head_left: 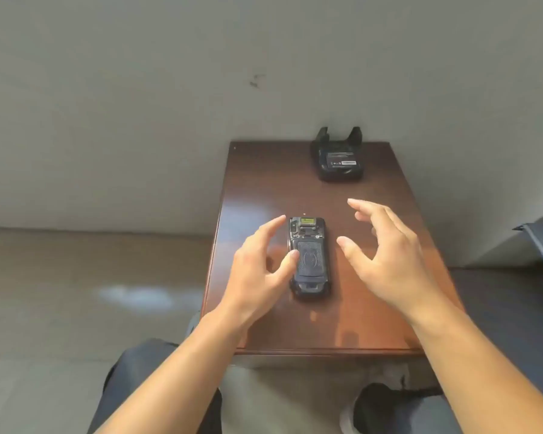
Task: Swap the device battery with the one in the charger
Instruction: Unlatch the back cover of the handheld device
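One device [309, 256] and one charger [337, 158] with a too-tiny label sit as the left hand [257, 267] and right hand [386, 249] spread their fingers.

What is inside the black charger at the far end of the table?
A battery with a white-printed label lies in the charger, face up. The contacts beneath it are covered, so they cannot be seen.

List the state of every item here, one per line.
Device: lying back-up on the table, back cover on.
Charger: at the table's far end, a battery seated in it, label up.
Left hand: open, empty, thumb at the device's left edge.
Right hand: open, empty, to the right of the device, not touching it.
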`<action>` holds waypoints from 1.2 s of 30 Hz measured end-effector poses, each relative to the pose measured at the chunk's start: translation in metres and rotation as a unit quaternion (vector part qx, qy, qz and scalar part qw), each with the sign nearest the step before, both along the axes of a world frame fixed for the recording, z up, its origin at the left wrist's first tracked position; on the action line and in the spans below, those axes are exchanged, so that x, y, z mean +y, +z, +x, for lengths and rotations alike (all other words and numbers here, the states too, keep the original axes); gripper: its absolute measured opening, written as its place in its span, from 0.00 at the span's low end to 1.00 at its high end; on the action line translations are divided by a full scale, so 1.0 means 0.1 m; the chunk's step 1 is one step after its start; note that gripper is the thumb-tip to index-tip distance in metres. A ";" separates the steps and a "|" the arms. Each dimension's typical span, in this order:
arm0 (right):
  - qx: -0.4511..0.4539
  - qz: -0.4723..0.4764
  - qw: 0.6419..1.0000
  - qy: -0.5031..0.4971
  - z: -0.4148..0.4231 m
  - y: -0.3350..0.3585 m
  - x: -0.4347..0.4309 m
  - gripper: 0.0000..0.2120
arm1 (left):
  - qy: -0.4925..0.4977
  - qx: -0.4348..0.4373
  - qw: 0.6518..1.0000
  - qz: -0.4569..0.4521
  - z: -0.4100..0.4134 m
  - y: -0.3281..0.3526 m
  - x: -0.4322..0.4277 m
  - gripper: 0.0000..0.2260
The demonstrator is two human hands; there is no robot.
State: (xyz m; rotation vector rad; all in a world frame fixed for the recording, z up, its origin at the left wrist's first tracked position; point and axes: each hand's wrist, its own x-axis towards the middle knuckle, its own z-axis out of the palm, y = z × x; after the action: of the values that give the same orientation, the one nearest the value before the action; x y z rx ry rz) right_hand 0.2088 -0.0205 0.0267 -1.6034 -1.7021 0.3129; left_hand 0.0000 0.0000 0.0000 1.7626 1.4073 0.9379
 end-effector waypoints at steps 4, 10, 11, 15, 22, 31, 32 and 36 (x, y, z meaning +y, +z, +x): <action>0.020 -0.037 0.999 -0.008 -0.05 -0.32 0.13 0.23 | 0.032 0.021 0.999 0.008 -0.02 -0.28 0.14 0.21; 0.020 -0.050 0.999 -0.009 0.06 -0.69 0.28 0.15 | 0.026 0.065 0.995 0.076 0.02 -0.47 0.41 0.19; 0.017 -0.050 0.999 -0.005 0.08 -0.72 0.33 0.15 | 0.017 0.068 0.995 0.078 0.02 -0.47 0.49 0.22; 0.005 -0.062 0.998 0.028 0.16 -0.72 0.50 0.17 | -0.043 0.082 0.995 0.029 -0.01 -0.42 0.71 0.28; 0.006 -0.041 0.995 0.089 0.20 -0.69 0.66 0.15 | -0.105 0.068 0.992 -0.004 -0.06 -0.33 0.90 0.23; -0.028 -0.013 0.997 0.075 0.15 -0.61 0.72 0.12 | -0.134 0.122 0.981 0.063 -0.07 -0.33 1.07 0.17; -0.031 -0.010 0.997 0.075 0.15 -0.62 0.71 0.12 | -0.133 0.121 0.981 0.067 -0.08 -0.34 1.06 0.17; -0.035 0.016 0.996 0.075 0.17 -0.66 0.73 0.10 | -0.132 0.117 0.982 0.074 -0.09 -0.34 1.07 0.17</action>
State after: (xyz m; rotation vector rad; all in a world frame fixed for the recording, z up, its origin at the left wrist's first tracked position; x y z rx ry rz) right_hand 0.2260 0.0520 -0.0395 -1.4817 -1.8766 0.3048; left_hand -0.0088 0.1067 -0.0344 2.1674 1.2262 0.7253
